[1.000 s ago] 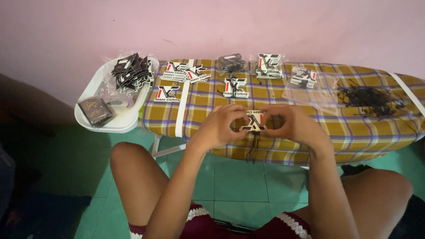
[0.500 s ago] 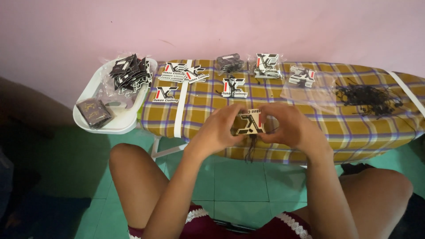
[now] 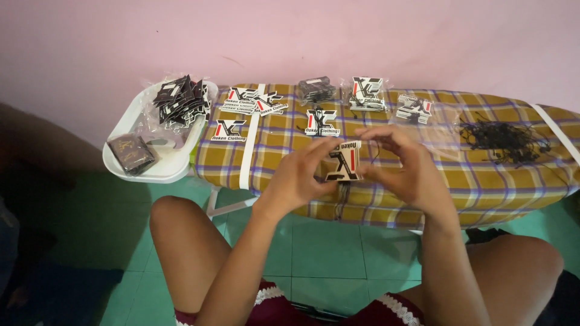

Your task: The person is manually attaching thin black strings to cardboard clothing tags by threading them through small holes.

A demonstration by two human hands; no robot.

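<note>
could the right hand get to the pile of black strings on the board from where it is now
Probably yes. The right hand is beside the cut-out tag, and the black strings lie uncovered farther to its right on the plaid board, nothing tall between.

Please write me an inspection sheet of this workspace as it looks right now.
Surface: ironing board with a yellow checked cover, white straps across it.
Job's things: one black-and-white cardboard tag, held upside down, a black string hanging under it.
Clutter: loose tags on the board; bagged tags; heap of black strings; white tray holding a pile of tags and a dark packet.
Grippers: left hand and right hand both pinch the tag with their fingers.
Cables: nothing seen.
Surroundings: pink wall, green tiled floor, the person's bare knees.
</note>
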